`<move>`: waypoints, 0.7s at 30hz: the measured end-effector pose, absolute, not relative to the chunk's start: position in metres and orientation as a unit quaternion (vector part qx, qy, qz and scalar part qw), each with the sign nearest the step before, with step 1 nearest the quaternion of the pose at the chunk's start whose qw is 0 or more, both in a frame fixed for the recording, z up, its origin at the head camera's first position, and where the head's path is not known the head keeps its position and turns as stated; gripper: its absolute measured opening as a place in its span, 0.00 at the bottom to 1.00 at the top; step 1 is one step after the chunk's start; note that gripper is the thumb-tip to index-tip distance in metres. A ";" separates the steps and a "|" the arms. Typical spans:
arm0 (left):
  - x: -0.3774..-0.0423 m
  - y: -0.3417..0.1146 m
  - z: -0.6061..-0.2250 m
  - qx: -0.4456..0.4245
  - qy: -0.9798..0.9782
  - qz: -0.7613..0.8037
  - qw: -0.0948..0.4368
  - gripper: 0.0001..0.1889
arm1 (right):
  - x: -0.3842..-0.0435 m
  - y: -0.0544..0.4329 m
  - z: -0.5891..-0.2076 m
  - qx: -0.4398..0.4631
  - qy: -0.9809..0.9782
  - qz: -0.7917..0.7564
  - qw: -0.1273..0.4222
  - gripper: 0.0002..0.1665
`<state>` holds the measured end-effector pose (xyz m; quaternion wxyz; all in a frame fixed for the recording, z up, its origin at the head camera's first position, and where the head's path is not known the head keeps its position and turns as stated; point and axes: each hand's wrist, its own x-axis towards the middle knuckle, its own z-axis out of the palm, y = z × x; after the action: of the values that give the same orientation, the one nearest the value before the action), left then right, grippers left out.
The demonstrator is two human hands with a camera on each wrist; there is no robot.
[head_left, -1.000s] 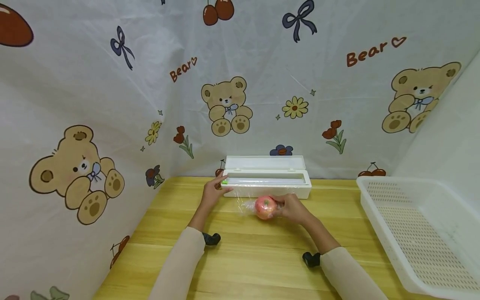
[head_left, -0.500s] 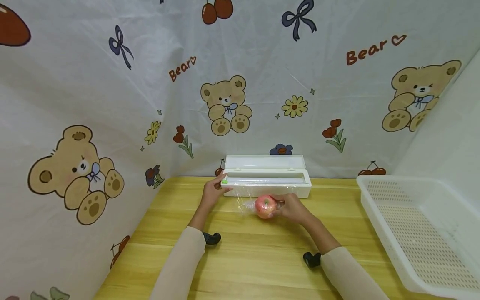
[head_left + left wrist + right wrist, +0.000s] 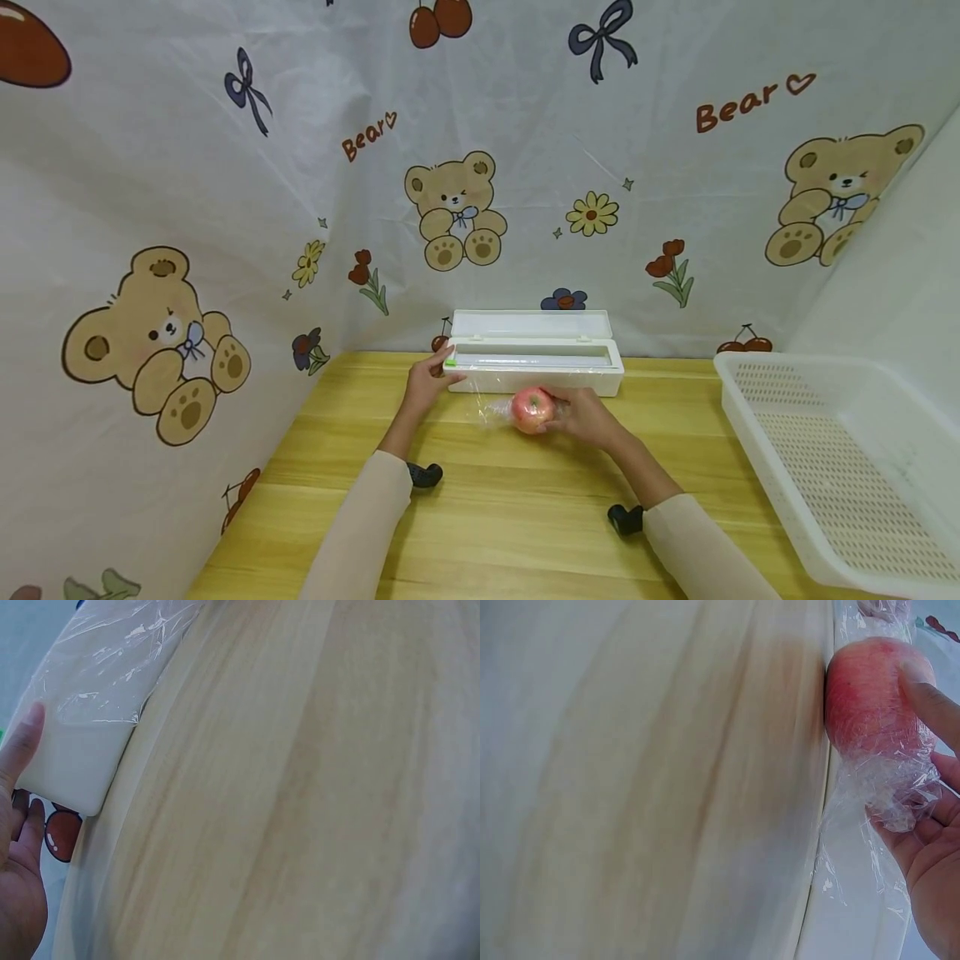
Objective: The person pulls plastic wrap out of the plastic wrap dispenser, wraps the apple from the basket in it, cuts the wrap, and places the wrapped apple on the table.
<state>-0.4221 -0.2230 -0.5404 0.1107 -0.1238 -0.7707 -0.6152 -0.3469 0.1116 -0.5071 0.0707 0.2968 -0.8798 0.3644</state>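
Note:
A white cling film dispenser box [image 3: 540, 382] stands at the back of the table with its lid [image 3: 531, 323] raised and a roll [image 3: 532, 361] inside. My left hand [image 3: 427, 383] holds the box's left end, thumb on the front face in the left wrist view. In front of the box, my right hand [image 3: 588, 417] grips a red apple [image 3: 531, 410] from its right side. Clear cling film [image 3: 889, 787] wraps the apple and bunches by the right palm. More film [image 3: 112, 682] spreads over the box's front.
A white perforated plastic basket [image 3: 757, 467] stands at the right on the wooden table [image 3: 510, 525]. Behind the box and along the left hangs a bear-printed cloth [image 3: 525, 167]. Black wrist-camera mounts [image 3: 625, 520] stick out from both wrists.
The apple and my right hand have shifted very slightly toward the box. My left hand keeps its place on the box's left end.

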 end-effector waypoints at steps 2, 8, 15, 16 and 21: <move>-0.423 -0.223 -0.541 -0.125 -0.771 -0.615 0.112 0.35 | -0.348 0.112 -0.507 0.300 -0.880 0.361 0.071 0.42; -0.423 -0.224 -0.541 -0.129 -0.773 -0.611 0.113 0.35 | -0.350 0.113 -0.507 0.308 -0.878 0.361 0.067 0.44; -0.425 -0.225 -0.541 -0.135 -0.770 -0.611 0.123 0.35 | -0.347 0.114 -0.496 0.301 -0.876 0.371 0.070 0.43; -0.425 -0.225 -0.542 -0.135 -0.769 -0.612 0.122 0.35 | -0.347 0.114 -0.494 0.303 -0.875 0.371 0.074 0.42; -0.425 -0.226 -0.544 -0.131 -0.768 -0.616 0.115 0.35 | -0.346 0.107 -0.479 0.309 -0.872 0.365 0.105 0.35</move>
<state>-0.4253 -0.2261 -0.5439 0.1150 -0.1313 -0.7680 -0.6162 -0.3456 0.1069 -0.4794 0.1046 0.3093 -0.8717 0.3654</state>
